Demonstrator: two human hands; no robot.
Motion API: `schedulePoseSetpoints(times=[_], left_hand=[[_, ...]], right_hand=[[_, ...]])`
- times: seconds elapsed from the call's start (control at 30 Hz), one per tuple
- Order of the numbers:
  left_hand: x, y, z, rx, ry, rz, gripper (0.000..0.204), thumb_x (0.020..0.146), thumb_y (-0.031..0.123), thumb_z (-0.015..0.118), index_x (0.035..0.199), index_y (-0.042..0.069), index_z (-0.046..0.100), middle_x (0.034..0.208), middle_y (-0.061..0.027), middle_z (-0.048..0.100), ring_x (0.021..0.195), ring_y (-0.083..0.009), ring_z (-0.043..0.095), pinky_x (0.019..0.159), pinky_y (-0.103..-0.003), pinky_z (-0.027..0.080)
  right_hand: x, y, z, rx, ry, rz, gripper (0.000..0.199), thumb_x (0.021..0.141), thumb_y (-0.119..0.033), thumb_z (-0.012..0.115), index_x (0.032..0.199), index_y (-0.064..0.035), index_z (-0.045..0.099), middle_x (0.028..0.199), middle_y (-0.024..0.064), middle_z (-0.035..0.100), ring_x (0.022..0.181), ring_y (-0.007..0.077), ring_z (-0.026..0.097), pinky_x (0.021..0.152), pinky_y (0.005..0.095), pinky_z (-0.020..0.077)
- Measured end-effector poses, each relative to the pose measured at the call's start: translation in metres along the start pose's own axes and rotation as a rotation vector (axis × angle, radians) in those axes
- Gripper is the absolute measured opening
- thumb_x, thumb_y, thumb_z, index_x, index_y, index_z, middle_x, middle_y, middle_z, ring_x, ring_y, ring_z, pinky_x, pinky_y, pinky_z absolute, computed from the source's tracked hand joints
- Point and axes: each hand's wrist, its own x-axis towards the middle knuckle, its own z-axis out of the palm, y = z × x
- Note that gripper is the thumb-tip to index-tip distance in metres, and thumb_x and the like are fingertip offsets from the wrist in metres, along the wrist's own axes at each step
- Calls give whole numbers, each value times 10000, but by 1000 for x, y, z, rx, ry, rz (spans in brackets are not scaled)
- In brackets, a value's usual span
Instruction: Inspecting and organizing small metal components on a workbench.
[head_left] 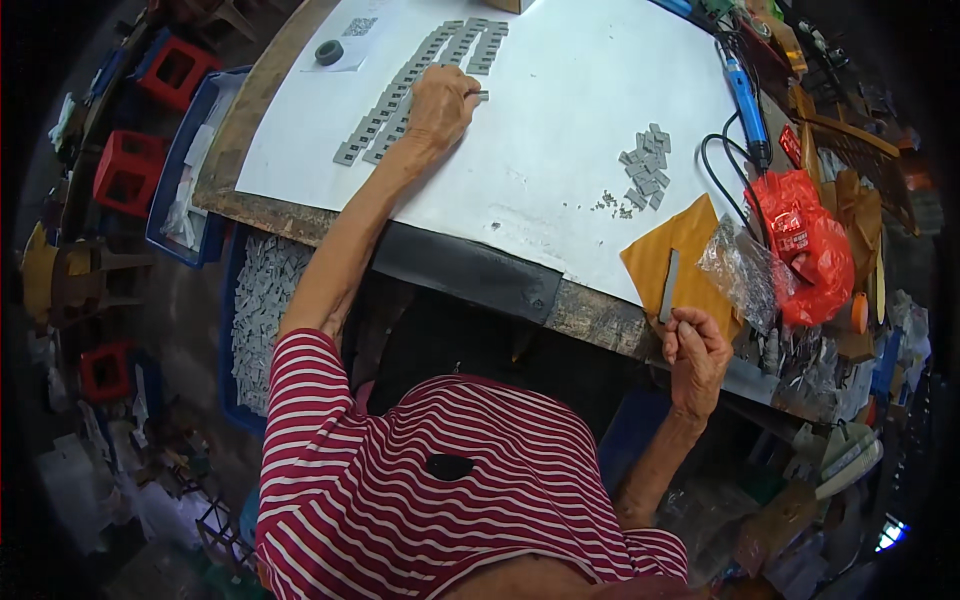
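My left hand (443,103) is closed at the far side of the table, with a small grey piece (482,96) showing at its fingertips. Under and around it, slanting rows of flat grey pieces (378,127) lie edge to edge, partly covered by the hand. At the near right edge, my right hand (697,362) has its fingers curled together; whatever they hold, if anything, is hidden. A narrow grey strip (671,285) lies over brown paper (643,250), its lower end beside those fingertips; I cannot tell whether they grip it.
Loose grey pieces (648,165) and tiny parts (608,202) lie on the white tabletop (540,150). At right are a blue electric screwdriver (743,95) with black cable, a red plastic bag (808,245) and clear wrap. A dark tape roll (328,52) sits far left; a blue crate (232,385) stands below.
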Motion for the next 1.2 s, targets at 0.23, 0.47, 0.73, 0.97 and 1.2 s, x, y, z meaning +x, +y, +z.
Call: schedulePoseSetpoints(times=[0.23, 0.47, 0.73, 0.97, 1.2], left_hand=[[10, -6, 3, 30, 17, 15, 133, 678, 112, 656, 807, 95, 680, 797, -64, 614, 849, -248, 534, 761, -395, 406], [19, -5, 2, 166, 39, 11, 103, 674, 119, 660, 776, 108, 664, 788, -43, 623, 810, -227, 554, 716, -361, 406], [24, -15, 6, 311, 95, 88, 100, 675, 128, 655, 769, 160, 645, 801, -3, 605, 848, -215, 539, 675, -413, 390], [17, 48, 15, -78, -4, 240, 128, 701, 56, 590, 821, 71, 631, 837, -85, 618, 836, -253, 543, 731, -365, 421], [21, 136, 48, -366, -280, 264, 167, 785, 121, 565, 889, 5, 624, 818, -148, 608, 767, -270, 554, 692, -363, 448]], right_hand=[[2, -3, -1, 0, -1, -4, 163, 845, -40, 523, 970, 60, 554, 795, 82, 573, 573, 91, 491, 493, 193, 371], [3, -3, -3, -15, 25, 1, 173, 842, -45, 531, 974, 65, 552, 789, 84, 569, 574, 97, 492, 492, 195, 366], [10, -2, -7, -28, 41, 4, 187, 839, -37, 521, 982, 81, 543, 783, 100, 566, 590, 108, 496, 510, 198, 372], [19, -14, -14, -140, 111, -21, 173, 843, -29, 511, 971, 82, 547, 764, 83, 567, 590, 95, 505, 516, 193, 390], [34, -16, -16, -339, 140, -15, 152, 841, -26, 508, 950, 61, 567, 717, 47, 558, 585, 76, 509, 509, 182, 388]])
